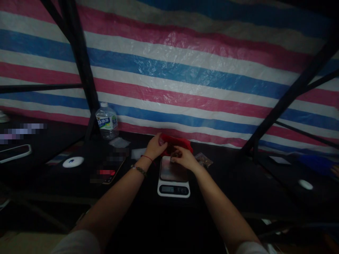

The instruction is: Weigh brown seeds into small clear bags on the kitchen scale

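Note:
A digital kitchen scale point(174, 173) with a white body and a metal plate lies in front of me, its small display lit. Behind it is a red plastic bag point(182, 141) with dark brown contents. My left hand point(157, 145) is closed on the left edge of this bag. Over the far part of the plate, my right hand point(185, 159) pinches small dark brown pieces point(177, 154), too dim to name. A clear plastic bag point(203, 160) with brownish bits lies just right of my right hand.
At the left stand a large clear plastic bottle point(107, 121), a phone point(113, 169) and a white oval device point(73, 162). Clear plastic packets point(119, 142) lie near the bottle. Dark metal struts point(79, 53) rise before a striped tarp. Another person's blue sleeve point(315, 164) shows at far right.

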A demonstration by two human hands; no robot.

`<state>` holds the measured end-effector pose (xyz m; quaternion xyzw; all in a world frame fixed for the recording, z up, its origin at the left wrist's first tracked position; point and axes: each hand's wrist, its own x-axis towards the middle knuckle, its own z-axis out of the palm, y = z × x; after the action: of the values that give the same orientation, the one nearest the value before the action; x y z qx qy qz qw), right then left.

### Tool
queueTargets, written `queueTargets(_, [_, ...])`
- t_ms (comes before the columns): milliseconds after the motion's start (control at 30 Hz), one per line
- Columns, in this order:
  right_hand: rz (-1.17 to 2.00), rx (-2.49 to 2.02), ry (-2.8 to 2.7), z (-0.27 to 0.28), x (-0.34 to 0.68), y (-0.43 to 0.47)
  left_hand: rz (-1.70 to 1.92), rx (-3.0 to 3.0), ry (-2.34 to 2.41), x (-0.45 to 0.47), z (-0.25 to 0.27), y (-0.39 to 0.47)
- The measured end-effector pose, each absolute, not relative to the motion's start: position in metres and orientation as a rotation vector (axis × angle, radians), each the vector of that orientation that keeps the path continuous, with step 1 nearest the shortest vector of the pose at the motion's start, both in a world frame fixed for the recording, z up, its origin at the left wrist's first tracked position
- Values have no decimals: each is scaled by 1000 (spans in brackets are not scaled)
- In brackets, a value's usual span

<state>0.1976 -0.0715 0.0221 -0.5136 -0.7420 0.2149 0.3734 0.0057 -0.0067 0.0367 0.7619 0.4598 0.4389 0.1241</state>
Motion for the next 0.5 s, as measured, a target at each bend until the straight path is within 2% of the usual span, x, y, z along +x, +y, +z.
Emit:
queueTargets(167, [384, -1384, -2000, 23, 194, -101, 997, 2359, 1230, -16, 43, -38])
queueTargets(333, [100, -1448, -1906, 46, 205, -157, 616, 2559, 1329, -28, 36, -67])
queueTargets(400, [98, -1497, -1890, 46, 226, -205, 602, 2615, 1305, -41, 42, -81])
queueTargets(500, [288, -1790, -1599, 21, 268, -299, 653, 2667, 1213, -79, 54, -113])
